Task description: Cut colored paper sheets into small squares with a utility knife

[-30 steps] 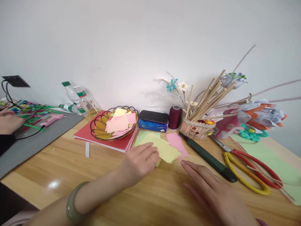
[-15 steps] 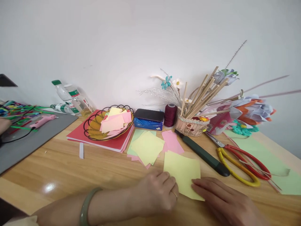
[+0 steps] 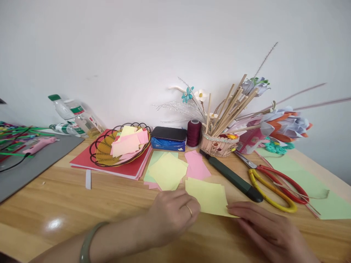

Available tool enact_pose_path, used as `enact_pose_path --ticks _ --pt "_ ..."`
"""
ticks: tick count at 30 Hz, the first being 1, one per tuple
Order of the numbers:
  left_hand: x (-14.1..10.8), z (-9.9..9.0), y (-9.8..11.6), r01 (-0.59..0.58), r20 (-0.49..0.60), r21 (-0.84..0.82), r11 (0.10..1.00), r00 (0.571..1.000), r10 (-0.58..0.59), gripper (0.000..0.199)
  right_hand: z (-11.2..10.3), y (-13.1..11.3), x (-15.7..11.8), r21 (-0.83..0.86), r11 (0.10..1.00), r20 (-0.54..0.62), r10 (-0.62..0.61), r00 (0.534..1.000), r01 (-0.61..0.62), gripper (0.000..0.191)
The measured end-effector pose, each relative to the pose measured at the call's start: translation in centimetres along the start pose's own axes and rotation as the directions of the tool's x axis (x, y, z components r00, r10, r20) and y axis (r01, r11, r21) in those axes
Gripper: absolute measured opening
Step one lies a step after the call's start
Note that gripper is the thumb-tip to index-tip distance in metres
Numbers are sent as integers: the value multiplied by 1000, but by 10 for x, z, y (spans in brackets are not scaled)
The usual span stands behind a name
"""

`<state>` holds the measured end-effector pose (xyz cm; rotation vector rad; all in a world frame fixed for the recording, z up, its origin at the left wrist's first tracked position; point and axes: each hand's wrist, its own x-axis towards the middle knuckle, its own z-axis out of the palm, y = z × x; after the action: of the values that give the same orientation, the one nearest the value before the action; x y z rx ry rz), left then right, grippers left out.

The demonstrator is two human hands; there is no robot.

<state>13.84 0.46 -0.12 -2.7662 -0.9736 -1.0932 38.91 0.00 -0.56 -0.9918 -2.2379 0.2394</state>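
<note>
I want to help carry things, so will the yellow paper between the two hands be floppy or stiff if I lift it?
The yellow paper looks thin at its edges, so it will probably feel very light. It seems bent or folded over between the left hand and right hand, so it's likely more floppy than stiff.

- Two bare hands: one left hand point(image 3: 174, 212), one right hand point(image 3: 270, 228)
- One pale yellow paper sheet point(image 3: 210, 199) between them
- Three clear plastic bottles point(image 3: 83, 120)
- One round yellow woven basket point(image 3: 101, 151) with a black looped rim
- One maroon thread spool point(image 3: 193, 133)
- One blue plastic packet point(image 3: 167, 144)
- One flat black rectangular device point(image 3: 168, 133)
- One dark green long-handled cutter point(image 3: 231, 175)
- One pair of yellow-and-red-handled metal scissors point(image 3: 270, 191)
- Thin wooden sticks point(image 3: 233, 115), several, too overlapped to count
</note>
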Motion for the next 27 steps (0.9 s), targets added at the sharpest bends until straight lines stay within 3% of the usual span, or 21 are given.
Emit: enact_pose_path --ticks 4,9,12,15,17,19,22,24,27 --pt "7 -10 -1 56 -192 -235 970 976 -103 13 1 -11 18 83 991 -61 107 992 -101 18" --pt "6 -14 -1 121 -215 -507 853 941 -261 11 0 -16 33 30 997 -74 67 995 -65 9" --pt "6 -20 -2 128 -328 -471 873 893 -308 13 -6 -7 35 -35 998 -154 48 987 -54 9" --pt "8 -26 -3 98 -414 -364 926 874 -255 12 -14 0 40 -76 990 -226 100 969 -120 9" --pt "8 -26 -3 86 -426 -341 936 873 -235 13 -14 -2 45 -25 986 -208 159 965 -167 23" --pt "7 -24 -2 61 -440 -353 934 870 -224 13 -9 -8 50 55 981 -115 193 975 -187 39" --pt "5 -19 -2 23 -412 -435 900 884 -222 11 2 -17 54 106 979 -2 177 984 -176 21" --pt "5 -19 -2 49 -360 -524 850 892 -273 14 7 -18 54 105 979 6 174 985 -174 21" --pt "5 -21 -4 124 -344 -590 798 855 -388 22 6 -11 53 70 977 -30 204 979 -201 21"
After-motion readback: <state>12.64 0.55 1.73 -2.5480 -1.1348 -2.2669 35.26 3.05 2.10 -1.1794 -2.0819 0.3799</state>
